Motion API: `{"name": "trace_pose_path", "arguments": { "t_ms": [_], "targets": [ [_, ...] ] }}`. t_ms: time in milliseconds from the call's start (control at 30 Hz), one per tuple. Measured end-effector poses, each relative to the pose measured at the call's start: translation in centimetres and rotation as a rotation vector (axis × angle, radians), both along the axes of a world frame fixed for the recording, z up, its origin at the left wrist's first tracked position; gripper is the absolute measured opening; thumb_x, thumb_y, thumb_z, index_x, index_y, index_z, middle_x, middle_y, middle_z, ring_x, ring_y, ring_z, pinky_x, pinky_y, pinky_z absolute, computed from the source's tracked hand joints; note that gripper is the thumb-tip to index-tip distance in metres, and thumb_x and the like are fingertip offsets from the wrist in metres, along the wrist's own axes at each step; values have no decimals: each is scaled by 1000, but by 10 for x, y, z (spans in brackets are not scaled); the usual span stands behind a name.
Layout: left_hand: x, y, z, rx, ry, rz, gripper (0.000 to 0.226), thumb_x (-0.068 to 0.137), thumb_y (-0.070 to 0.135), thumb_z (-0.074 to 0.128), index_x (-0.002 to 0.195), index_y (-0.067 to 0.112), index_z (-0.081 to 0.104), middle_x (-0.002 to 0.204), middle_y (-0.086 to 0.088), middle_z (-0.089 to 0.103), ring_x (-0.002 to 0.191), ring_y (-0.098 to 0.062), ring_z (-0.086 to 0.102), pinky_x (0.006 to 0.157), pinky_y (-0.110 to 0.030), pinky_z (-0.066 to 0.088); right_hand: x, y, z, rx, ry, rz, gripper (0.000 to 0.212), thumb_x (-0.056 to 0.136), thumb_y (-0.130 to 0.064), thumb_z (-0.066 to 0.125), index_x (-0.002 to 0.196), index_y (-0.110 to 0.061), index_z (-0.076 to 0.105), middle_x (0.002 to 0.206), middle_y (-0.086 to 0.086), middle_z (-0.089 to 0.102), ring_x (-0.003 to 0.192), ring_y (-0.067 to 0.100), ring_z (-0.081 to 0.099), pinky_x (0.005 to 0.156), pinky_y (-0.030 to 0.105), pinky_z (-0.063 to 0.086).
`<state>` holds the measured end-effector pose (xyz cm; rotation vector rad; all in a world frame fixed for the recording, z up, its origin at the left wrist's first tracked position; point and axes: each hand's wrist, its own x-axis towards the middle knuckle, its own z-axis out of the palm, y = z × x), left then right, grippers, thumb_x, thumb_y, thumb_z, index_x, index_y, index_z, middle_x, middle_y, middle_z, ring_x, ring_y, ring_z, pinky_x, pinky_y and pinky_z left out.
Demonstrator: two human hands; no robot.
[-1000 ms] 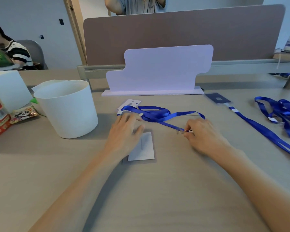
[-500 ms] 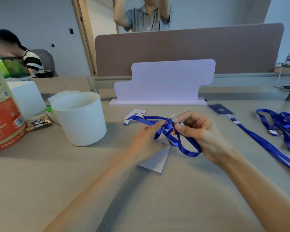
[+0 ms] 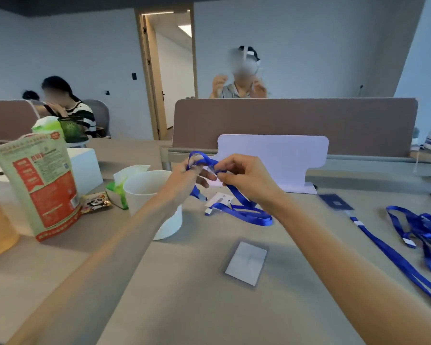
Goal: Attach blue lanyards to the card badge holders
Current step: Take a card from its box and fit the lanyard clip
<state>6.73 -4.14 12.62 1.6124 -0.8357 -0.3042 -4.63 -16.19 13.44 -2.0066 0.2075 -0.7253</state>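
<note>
A blue lanyard (image 3: 244,210) is lifted above the desk between both hands; its loop trails down onto the table. My left hand (image 3: 184,180) pinches the ribbon near its top. My right hand (image 3: 244,178) grips the ribbon close to the small clip end between the hands. A clear card badge holder (image 3: 246,262) lies flat on the desk below, apart from both hands. A second white holder (image 3: 219,199) lies under the hanging ribbon. Farther right, a dark badge holder (image 3: 336,202) has a blue lanyard (image 3: 393,257) attached to it.
A white cup (image 3: 154,195) stands just left of my left forearm. A red and green snack bag (image 3: 38,185), a tissue pack and a drink stand at the left. A white board stand (image 3: 274,160) sits behind. A heap of blue lanyards (image 3: 423,230) lies at the right.
Both hands rose from the desk with the lanyard. The clear holder, touched by my left hand before, now lies alone on the table. The camera tilted upward.
</note>
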Motion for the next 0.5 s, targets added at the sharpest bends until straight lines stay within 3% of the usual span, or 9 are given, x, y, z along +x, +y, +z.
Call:
{"name": "trace_pose_path", "arguments": {
  "t_ms": [133, 233, 333, 400, 467, 500],
  "targets": [
    [41, 42, 30, 12, -142, 183, 26, 94, 4, 39, 106, 10, 61, 76, -3, 65, 59, -7, 56, 50, -22, 45, 63, 33, 24, 165, -42, 60, 12, 86, -2, 67, 94, -10, 70, 83, 5, 70, 66, 11, 63, 62, 18, 54],
    [75, 61, 42, 91, -203, 324, 21, 92, 6, 40, 106, 8, 55, 77, 0, 62, 68, -12, 50, 55, -22, 40, 106, 51, 29, 279, -3, 83, 13, 87, -3, 66, 98, -10, 69, 89, 6, 69, 72, 15, 64, 61, 23, 56],
    [96, 67, 46, 289, -257, 340, 17, 90, 2, 40, 94, 9, 55, 77, -6, 58, 64, -17, 50, 42, -15, 40, 144, 59, 23, 410, 89, 90, 20, 87, 2, 63, 107, 1, 67, 88, 14, 67, 68, 19, 63, 60, 24, 56],
    [110, 66, 40, 451, -278, 330, 14, 89, 3, 43, 91, 10, 54, 86, -11, 58, 74, -24, 52, 56, -22, 43, 163, 58, 16, 382, 210, 68, 22, 86, 3, 63, 108, 5, 67, 91, 17, 65, 69, 22, 60, 66, 30, 56],
    [124, 66, 33, 570, -266, 325, 10, 91, 11, 52, 100, 12, 54, 97, -10, 60, 88, -25, 55, 76, -30, 45, 173, 55, 13, 262, 327, 68, 25, 86, -2, 66, 108, 9, 65, 90, 16, 59, 67, 21, 53, 60, 33, 50],
    [131, 67, 29, 609, -261, 307, 18, 90, 16, 57, 107, 12, 54, 102, -9, 61, 94, -25, 57, 83, -32, 47, 174, 53, 13, 221, 354, 66, 27, 86, -4, 67, 109, 9, 63, 89, 15, 57, 67, 21, 50, 56, 32, 46]
  ]
}}
